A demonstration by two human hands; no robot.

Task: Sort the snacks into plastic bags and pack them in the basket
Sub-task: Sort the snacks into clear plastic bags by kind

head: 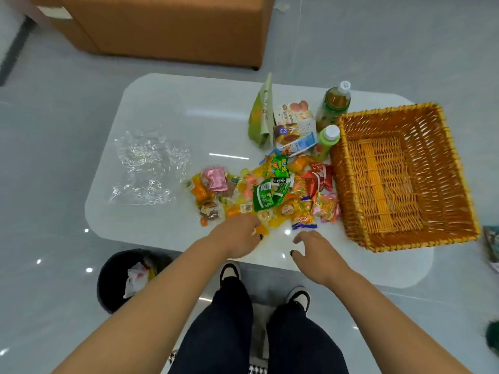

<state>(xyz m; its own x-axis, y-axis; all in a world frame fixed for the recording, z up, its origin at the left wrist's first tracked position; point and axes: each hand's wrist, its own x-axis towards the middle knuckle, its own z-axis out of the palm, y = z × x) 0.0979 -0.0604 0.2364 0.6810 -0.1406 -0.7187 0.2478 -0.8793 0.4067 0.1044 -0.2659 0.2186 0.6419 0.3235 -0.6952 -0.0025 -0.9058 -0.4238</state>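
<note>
Grey glossy floor; black waste bin (129,279) at near left. Left hand (237,238) pinches an orange snack (262,230) at the pile's near edge on the white table (167,109). Right hand (313,252) hovers, fingers relaxed. Snack pile (264,193) mid-table; clear plastic bags (147,168) left, wicker basket (399,176) right. Box (295,136) reads "C2". Brown sofa (167,25) beyond.

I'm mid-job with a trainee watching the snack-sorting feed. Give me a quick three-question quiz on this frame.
1. True or false: the wicker basket already holds snacks.
2. Which side of the snack pile do the clear plastic bags lie on: the person's left or right?
3. Multiple choice: the left hand is
A. lifting a bottle
B. at the near edge of the pile, its fingers on a yellow snack
C. inside the basket

Key
1. False; nothing shows in it.
2. Left.
3. B. The right hand hovers, holding nothing.
</note>
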